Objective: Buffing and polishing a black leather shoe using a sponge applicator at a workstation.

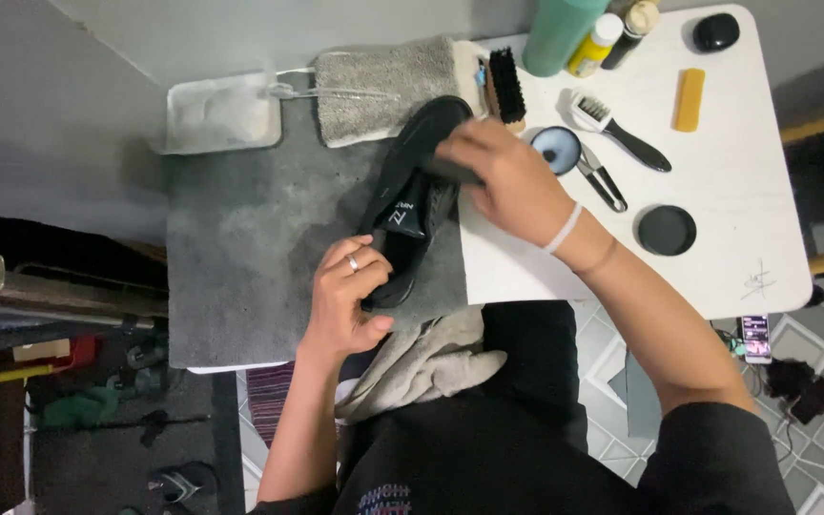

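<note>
Left hand (347,298) clamped on the heel end of the black shoe (412,205), ring finger on top. Right hand (507,181) closed on a dark cloth or sponge (450,172), pressed to the shoe's toe half. Shoe lies on the grey mat (240,248), toe toward the far edge, next to the white table's (736,219) left edge. Beyond the toe: grey towel (383,86), black brush (506,86). Right of the hand: open polish tin (556,149), its lid (666,230), small brush (617,133), bottles (588,33) at the far edge.
</note>
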